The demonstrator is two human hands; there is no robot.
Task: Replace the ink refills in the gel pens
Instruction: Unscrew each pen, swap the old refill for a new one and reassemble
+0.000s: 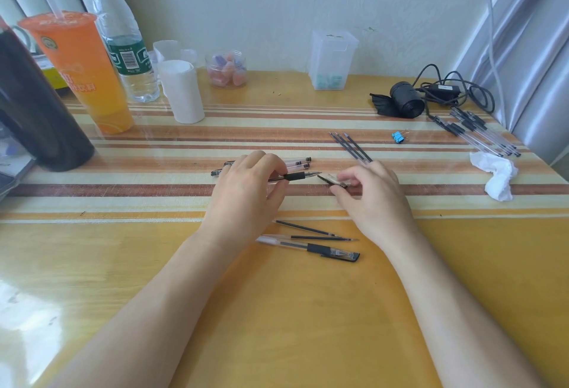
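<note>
Head view: jar (226, 69) of erasers (229, 71)

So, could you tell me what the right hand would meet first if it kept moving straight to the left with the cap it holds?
Most likely the tip of the gel pen held in the left hand; the right hand holds the pen cap roughly in line with it, though depth is uncertain.

My only view is the head camera, worn above the near edge of the table (462, 280) and looking forward and down across it. Its wide angle bends the far edge and takes in the back wall, the left corner and the right corner by the curtain. Both forearms enter from the bottom of frame, close to the lens. With one view, I have no overlap to compare.
</note>
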